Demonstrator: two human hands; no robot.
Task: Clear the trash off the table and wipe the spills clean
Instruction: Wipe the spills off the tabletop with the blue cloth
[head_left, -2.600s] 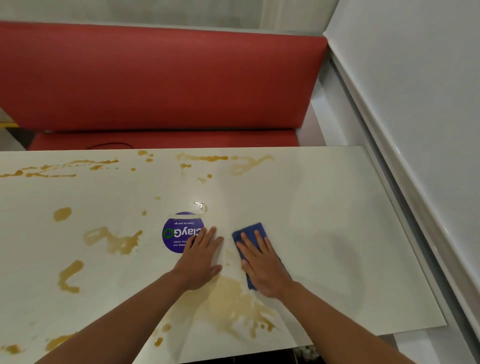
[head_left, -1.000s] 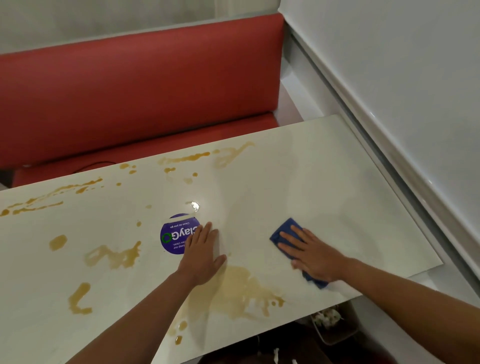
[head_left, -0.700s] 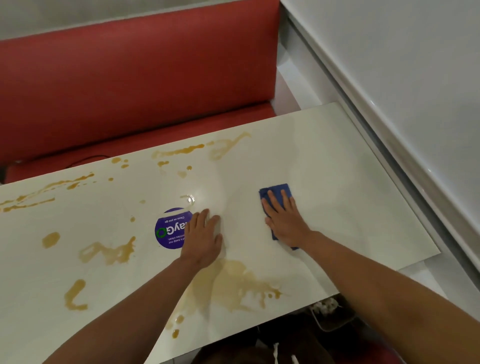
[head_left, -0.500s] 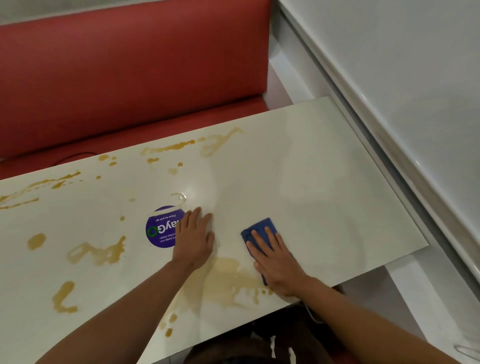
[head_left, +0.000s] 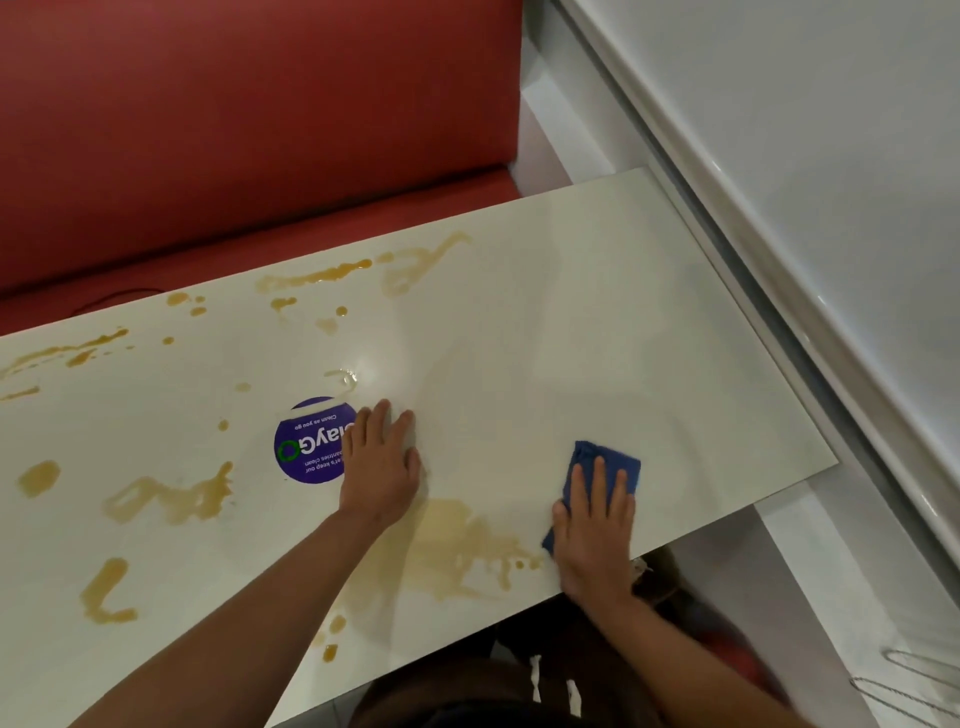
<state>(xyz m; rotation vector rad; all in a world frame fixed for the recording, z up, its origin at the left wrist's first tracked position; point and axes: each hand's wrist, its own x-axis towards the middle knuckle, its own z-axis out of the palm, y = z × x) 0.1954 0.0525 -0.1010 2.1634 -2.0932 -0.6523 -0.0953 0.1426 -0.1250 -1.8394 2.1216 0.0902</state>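
Covering most of blue cloth (head_left: 613, 460), right hand (head_left: 595, 540) presses flat.

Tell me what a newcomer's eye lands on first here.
Brown spills streak the left and far parts of the white table, with a big smear near the front edge. The right hand presses a blue cloth flat beside it; the left hand rests by a purple round sticker.
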